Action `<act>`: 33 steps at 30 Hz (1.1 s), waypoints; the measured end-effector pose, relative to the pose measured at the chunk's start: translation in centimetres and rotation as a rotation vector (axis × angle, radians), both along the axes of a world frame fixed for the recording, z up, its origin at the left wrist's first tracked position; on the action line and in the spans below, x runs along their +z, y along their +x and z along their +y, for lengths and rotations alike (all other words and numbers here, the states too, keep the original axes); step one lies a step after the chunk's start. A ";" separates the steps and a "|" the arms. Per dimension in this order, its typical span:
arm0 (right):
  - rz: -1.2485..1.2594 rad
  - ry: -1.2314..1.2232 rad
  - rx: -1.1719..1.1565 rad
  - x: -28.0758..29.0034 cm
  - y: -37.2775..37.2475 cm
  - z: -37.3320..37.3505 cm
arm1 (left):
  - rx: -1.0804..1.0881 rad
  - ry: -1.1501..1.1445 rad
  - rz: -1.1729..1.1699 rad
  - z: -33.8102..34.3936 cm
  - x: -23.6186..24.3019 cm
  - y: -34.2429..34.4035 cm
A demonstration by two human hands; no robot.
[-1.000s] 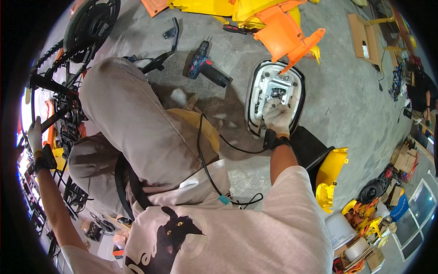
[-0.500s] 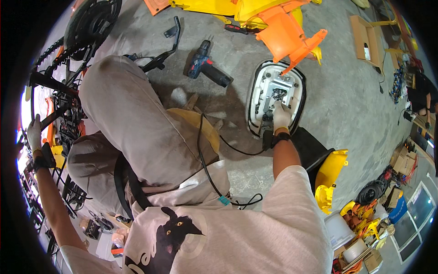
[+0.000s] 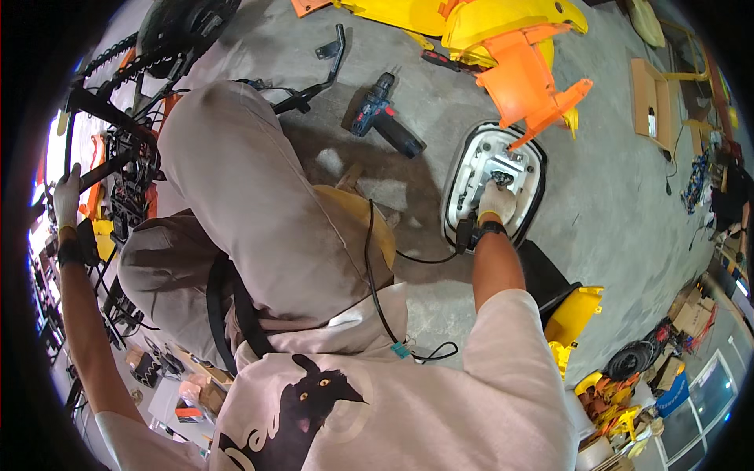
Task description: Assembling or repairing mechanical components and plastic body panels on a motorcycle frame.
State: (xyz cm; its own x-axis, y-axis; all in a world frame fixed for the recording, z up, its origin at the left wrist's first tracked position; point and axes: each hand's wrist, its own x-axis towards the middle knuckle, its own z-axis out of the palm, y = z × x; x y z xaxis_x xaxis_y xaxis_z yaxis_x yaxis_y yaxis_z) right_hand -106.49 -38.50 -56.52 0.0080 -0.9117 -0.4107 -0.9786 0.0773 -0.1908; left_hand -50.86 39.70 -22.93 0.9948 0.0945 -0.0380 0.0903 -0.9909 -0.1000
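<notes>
My right hand (image 3: 497,203), in a white glove, reaches down into a white oval shell with a black rim (image 3: 536,188). Its bent fingers are at a silver metal tray (image 3: 512,163) with small dark pieces, perhaps screws, lying in it. The fingertips are partly hidden, so whatever they pinch cannot be made out. Far to the left, my gloved left hand (image 3: 67,198) is closed round a black tube (image 3: 106,170) of a vehicle frame. Chains, cables and a black wheel (image 3: 177,35) belong to that side.
A cordless drill (image 3: 385,118) and a bent black bar (image 3: 334,67) lie on the concrete floor. Orange (image 3: 522,82) and yellow panels (image 3: 503,27) overhang the shell's far end. A black cable (image 3: 371,267) runs past my knee. Boxes and parts crowd the right.
The whole view has shifted, putting the floor things farther right and lower. My right hand has moved slightly deeper over the small pieces. The left hand stays on the tube.
</notes>
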 end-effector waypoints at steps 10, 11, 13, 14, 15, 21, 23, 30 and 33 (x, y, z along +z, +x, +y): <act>0.051 0.005 0.171 -1.7 -2.3 -0.8 | 0.072 -0.098 -0.046 -8.3 0.8 -5.1; -0.064 0.045 0.098 -1.4 -2.5 -0.7 | 0.005 -0.040 -0.117 -9.3 0.8 -5.9; -0.480 0.331 -0.234 -0.4 -2.5 -0.5 | 0.076 -0.128 -0.102 -11.1 1.0 -7.1; -0.639 0.438 -0.313 0.5 -2.2 -0.4 | 0.103 -0.112 -0.080 -11.9 1.3 -7.5; -0.825 0.694 -0.466 1.7 -1.9 -0.4 | 0.066 -0.107 -0.124 -12.5 1.3 -8.0; -1.270 1.106 -0.320 11.7 3.3 1.1 | 0.030 -0.079 -0.179 -14.1 1.5 -9.4; -1.415 1.316 -0.126 15.3 5.9 1.9 | 0.014 -0.080 -0.176 -14.2 1.4 -9.6; -1.531 1.875 0.084 24.6 16.8 8.2 | 0.032 -0.110 -0.169 -15.9 2.0 -10.5; -1.501 2.138 -0.009 26.9 19.9 11.4 | 0.042 -0.091 -0.161 -16.7 2.4 -11.1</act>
State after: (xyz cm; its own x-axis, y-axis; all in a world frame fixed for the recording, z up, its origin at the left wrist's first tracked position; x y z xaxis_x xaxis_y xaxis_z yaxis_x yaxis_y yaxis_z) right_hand -86.63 -27.15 -29.59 0.9218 0.3870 -0.0233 -0.3875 0.9182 -0.0822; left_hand -62.00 22.99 -20.57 0.9840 0.1398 0.1106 0.1396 -0.9902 0.0093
